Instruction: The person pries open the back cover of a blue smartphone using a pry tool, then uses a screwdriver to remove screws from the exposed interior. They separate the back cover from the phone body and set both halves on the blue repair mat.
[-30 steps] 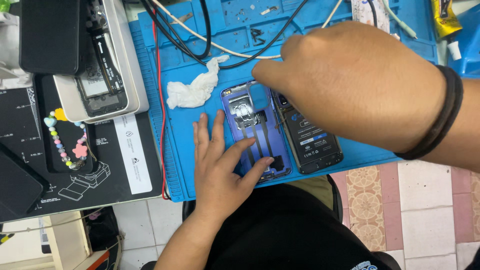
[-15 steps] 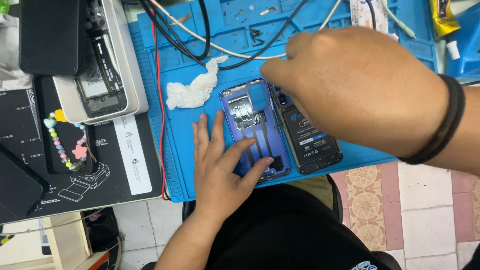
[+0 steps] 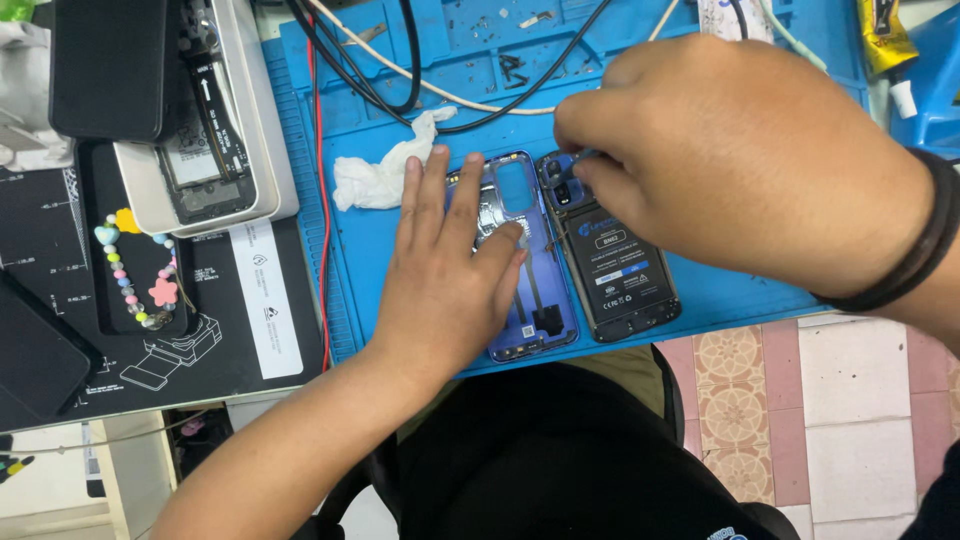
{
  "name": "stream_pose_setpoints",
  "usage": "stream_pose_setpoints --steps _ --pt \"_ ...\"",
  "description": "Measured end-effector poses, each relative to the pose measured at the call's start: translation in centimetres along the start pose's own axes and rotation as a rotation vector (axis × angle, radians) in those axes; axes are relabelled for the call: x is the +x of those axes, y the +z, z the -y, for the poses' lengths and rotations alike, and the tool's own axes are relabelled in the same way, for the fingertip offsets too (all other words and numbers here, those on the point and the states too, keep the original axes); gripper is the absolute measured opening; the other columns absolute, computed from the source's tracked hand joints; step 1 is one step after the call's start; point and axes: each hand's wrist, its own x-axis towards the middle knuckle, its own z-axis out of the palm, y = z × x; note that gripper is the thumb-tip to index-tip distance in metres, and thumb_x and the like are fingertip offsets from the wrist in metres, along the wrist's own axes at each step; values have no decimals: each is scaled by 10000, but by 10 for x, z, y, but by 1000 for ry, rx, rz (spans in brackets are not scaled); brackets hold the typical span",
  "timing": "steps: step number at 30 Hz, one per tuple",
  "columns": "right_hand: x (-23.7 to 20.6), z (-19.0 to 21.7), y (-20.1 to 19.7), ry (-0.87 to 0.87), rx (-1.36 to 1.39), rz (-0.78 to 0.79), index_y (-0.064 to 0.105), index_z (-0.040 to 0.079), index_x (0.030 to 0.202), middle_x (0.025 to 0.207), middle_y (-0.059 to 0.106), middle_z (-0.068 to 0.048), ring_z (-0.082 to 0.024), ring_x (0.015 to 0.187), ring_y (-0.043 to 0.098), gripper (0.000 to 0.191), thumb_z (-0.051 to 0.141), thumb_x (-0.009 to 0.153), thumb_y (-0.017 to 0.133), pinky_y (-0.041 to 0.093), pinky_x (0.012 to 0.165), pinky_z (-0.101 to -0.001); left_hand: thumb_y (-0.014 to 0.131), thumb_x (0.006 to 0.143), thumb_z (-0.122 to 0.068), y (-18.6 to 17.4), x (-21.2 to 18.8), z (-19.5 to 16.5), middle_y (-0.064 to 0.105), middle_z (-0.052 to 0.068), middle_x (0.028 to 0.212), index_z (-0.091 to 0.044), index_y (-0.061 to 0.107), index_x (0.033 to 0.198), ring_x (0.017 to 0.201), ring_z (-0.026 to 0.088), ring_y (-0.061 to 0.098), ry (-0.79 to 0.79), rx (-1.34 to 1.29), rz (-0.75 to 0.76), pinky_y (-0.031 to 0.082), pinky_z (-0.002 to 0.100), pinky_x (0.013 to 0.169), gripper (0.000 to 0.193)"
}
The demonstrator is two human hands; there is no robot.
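Our left hand [image 3: 445, 290] lies flat on the blue back cover [image 3: 530, 300]; right hand [image 3: 740, 160] pinches a thin tool at the opened phone [image 3: 615, 270] beside it; next move, we judge, needs steady fingertips.

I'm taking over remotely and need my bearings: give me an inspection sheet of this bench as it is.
Surface: blue work mat on a bench.
Job's things: blue phone back cover, inside up; opened phone beside it, battery showing.
Clutter: crumpled white tissue; bead strap; white tray with phone parts.
Grippers: left hand flat on the cover; right hand pinching a thin tool at the phone's top.
Cables: black, white and red cables across the mat.
Surroundings: tiled floor.
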Motion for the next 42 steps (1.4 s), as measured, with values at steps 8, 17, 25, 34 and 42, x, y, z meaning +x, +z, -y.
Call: stream_pose_setpoints --steps 8,17,25,34,42 --pt "-13 -4 -9 -9 75 -31 785 98 986 764 687 -89 -302 709 687 194 228 841 786 533 594 -420 734 864 -216 3 9 4 308 361 1570 -113 768 1189 1509 577 183 36 -6 9 165 709 1252 342" --pt "-24 -8 -10 56 130 12 790 117 1023 763 687 -77 -280 704 689 214 252 858 781 534 600 -407 735 875 -215 -2 9 6 271 359 1590 -132 762 1211 1508 603 167 -8 -18 -9 179 715 1249 347" --pt "-31 6 -4 82 388 105 783 127 923 735 691 -68 -306 656 674 189 241 771 777 509 540 -429 838 919 -243 -17 -17 -14 365 313 1578 -102 753 1170 1489 635 245 -24 -199 -74 258 695 1233 300" --pt "-22 -12 0 21 188 -117 750 56 920 777 682 -107 -325 721 675 150 182 844 779 520 615 -429 863 829 -203 -14 -32 -6 410 273 1565 -98 798 920 1498 612 218 -169 -168 -80 262 655 1221 153" --pt "3 -17 14 -16 128 -186 741 52 861 734 673 -123 -330 682 665 107 128 803 791 508 552 -441 850 868 -261 -2 -42 -10 414 302 1567 -96 802 1027 1516 602 220 -285 -230 -109 316 606 1203 234"
